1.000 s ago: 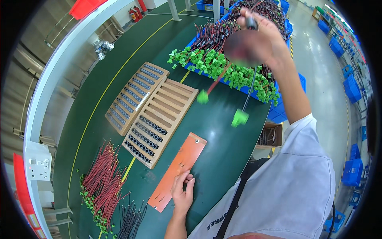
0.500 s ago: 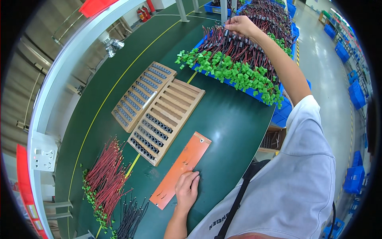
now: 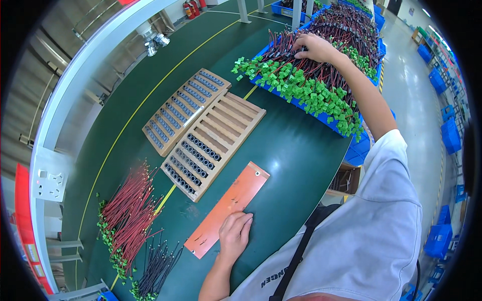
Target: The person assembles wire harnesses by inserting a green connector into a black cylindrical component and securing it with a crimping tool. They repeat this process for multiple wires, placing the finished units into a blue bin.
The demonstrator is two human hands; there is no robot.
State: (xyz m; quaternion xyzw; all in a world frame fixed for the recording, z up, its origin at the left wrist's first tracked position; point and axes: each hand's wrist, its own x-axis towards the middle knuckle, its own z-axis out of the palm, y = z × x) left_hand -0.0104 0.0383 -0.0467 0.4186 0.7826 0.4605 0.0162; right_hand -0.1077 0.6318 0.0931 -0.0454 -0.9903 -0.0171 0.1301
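Observation:
Over a blue bin point(image 3: 287, 95) heaped with dark red and black wire leads point(image 3: 321, 72), my right hand point(image 3: 317, 49) hangs at the far right. Its thumb and forefinger are parted, with no lead plainly between them. Bright green connectors point(image 3: 296, 83) spill over the bin's near rim. My left hand point(image 3: 235, 233) rests on the right edge of an orange strip-shaped board point(image 3: 232, 203), fingers curled in and nothing visible in them. Small dark marks or bits lie on the board.
Two slotted wooden trays point(image 3: 240, 131) hold rows of grey and black cylindrical parts. Red leads with green ends point(image 3: 128, 215) and a bundle of black leads point(image 3: 158, 266) lie at the near left. A metal post point(image 3: 296, 15) stands beside the bin.
My right hand has come down and slightly nearer onto the leads; its pinch has loosened. My left hand stays on the board. The whole view has shifted slightly.

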